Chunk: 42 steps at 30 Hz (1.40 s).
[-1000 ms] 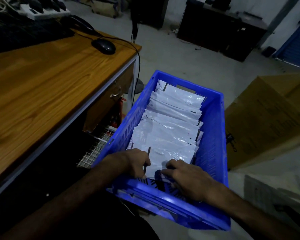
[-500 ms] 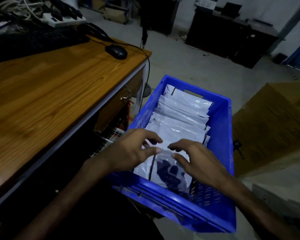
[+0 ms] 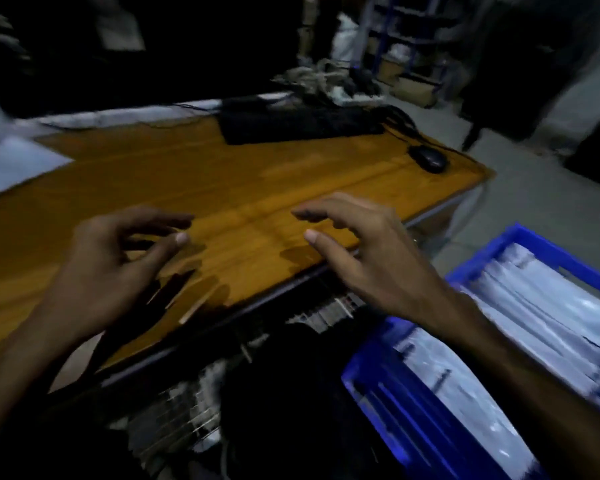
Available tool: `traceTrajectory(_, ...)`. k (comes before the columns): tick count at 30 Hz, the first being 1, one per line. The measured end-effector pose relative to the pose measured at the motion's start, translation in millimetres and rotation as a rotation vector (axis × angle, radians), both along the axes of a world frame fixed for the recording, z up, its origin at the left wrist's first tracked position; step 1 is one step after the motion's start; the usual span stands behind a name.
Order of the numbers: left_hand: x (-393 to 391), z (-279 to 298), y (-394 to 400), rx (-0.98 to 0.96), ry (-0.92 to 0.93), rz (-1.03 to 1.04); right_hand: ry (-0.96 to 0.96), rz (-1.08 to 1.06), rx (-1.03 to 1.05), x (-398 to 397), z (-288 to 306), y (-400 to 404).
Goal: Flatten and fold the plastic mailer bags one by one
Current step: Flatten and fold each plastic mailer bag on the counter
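Left hand [image 3: 108,268] and right hand [image 3: 371,251] hovered mid-frame over wooden desk [image 3: 257,188], fingers loosely spread, curled, nothing held. White mailer bags [image 3: 541,327] stacked in blue crate [image 3: 413,410], lower right of frame, beside right forearm, well apart from fingertips. Heavy motion blur.

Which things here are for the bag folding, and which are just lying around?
For the job:
- white bags
- blue crate holding them
- wooden desk
- left hand and right hand, both empty

Just lying around:
- keyboard
- mouse
- white sheet
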<state>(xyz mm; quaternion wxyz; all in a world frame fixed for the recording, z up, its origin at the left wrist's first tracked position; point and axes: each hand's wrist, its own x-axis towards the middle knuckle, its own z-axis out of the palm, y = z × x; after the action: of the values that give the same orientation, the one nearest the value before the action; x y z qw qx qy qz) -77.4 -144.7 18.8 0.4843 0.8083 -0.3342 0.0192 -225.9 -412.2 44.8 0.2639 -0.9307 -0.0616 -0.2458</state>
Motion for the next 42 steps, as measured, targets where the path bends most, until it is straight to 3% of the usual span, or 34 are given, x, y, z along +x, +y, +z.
traceTrajectory(9,28.5,-5.3,172.9,0.065,-0.046,0.553,0.001,0.407,0.083,149.5,-8.1,158.3)
traceTrajectory(13,50.9,-11.4,205.9,0.097,-0.003,0.681,0.025,0.451,0.122,204.2,-22.4,211.5)
traceTrajectory(16,75.6,-20.8,213.3,0.007,0.057,0.720,0.068,0.426,0.179,243.3,-34.7,235.6)
traceTrajectory(19,105.3,-29.6,210.8,0.125,-0.114,0.783,0.123,0.378,0.211,286.3,-47.3,244.6)
traceTrajectory(22,133.9,-34.1,202.5,0.353,-0.247,0.797,0.158,0.304,0.260,329.6,-57.2,247.3)
traceTrajectory(26,166.4,-40.1,196.8,0.509,-0.315,0.827,0.101,0.189,0.279,372.5,-70.4,249.9)
traceTrajectory(32,191.4,-45.3,194.5,0.705,-0.257,0.781,0.168,0.144,0.053,407.9,-80.8,247.3)
traceTrajectory(37,198.4,-46.0,195.0,0.751,-0.152,0.731,0.255,0.177,-0.167,410.0,-84.9,245.5)
traceTrajectory(42,193.1,-45.7,199.2,0.625,-0.200,0.655,0.253,0.151,-0.201,387.5,-84.0,237.6)
